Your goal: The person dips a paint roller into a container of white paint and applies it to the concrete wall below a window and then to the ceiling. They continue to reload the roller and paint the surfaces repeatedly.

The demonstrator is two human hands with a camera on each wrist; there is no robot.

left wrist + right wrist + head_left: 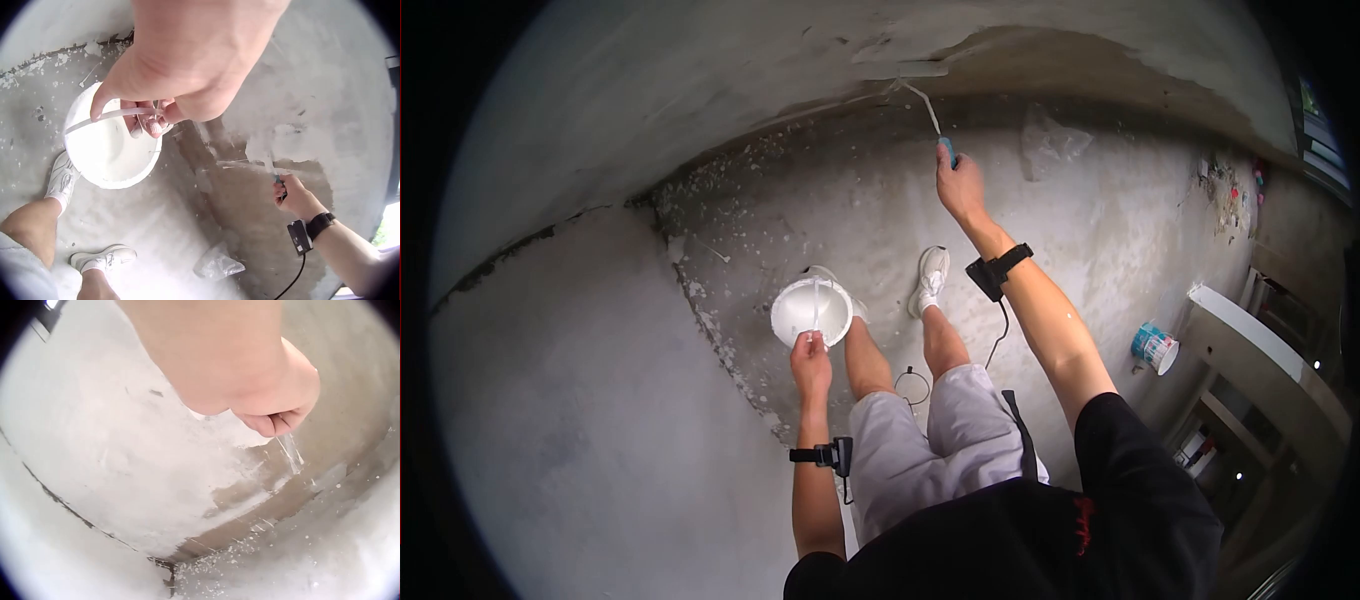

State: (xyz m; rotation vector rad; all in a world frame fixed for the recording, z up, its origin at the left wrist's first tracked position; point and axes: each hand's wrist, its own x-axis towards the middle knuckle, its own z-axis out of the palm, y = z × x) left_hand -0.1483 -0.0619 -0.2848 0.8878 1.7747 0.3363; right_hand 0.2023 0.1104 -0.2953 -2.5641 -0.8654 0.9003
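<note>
My left hand [811,368] grips the white strap handle [111,115] of a white bucket [119,182], which hangs in front of my left leg. Its inside looks white, and part of the rim lies hidden behind my fingers in the left wrist view. My right arm stretches forward. That right hand [962,190] grips the blue handle [946,150] of a paint roller, thumb along the grip. The white roller head [905,70] is against the lower wall [1040,55], where pale coating meets a darker brown patch. From the right wrist, the hand hides most of the tool.
A crumpled clear plastic bag [1055,140] lies on the concrete floor near the wall. White splatters [730,185] dot the floor by the corner. Farther right stand a blue-and-white bucket [1155,348] and a pale ledge [1270,345]. Cables run from both wrist cameras.
</note>
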